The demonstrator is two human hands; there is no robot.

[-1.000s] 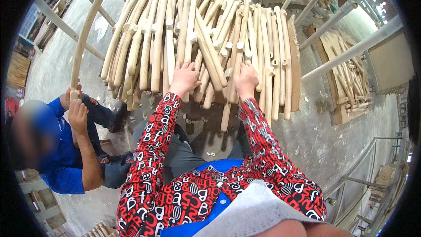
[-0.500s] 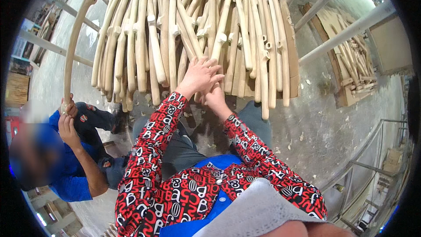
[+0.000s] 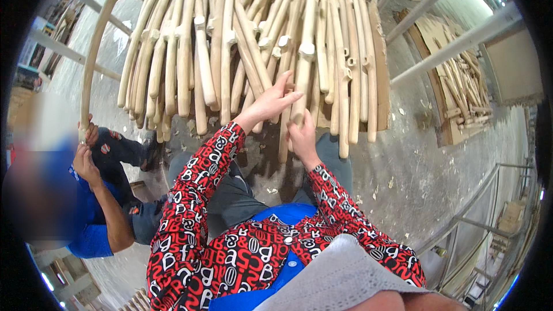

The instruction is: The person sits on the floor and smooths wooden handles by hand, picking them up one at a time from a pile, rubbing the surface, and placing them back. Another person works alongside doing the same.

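A long pale wooden piece (image 3: 307, 52), rounded at its near end and with a block-like bump partway along, lies over the pile of similar wooden pieces (image 3: 184, 52). My right hand (image 3: 303, 141) is closed round its near end. Beside it, my left hand (image 3: 271, 105) has its fingers stretched out and apart, the tips at the side of that same piece. Whether they press on it I cannot tell. Another wooden piece (image 3: 283, 144) juts toward me from the pile, between my hands.
On my left, a co-worker in a blue shirt (image 3: 92, 242) holds up a long curved wooden piece (image 3: 95, 52) with both hands. Cardboard (image 3: 383, 80) shows under the pile's right edge. Farther right, more pieces (image 3: 461, 80) lie on cardboard near metal rails (image 3: 461, 46). Wood chips dot the floor.
My hands, together before, have moved apart. The right has shifted right and now grips a wooden piece's near end; the left has opened its fingers. That piece now lies farther right.
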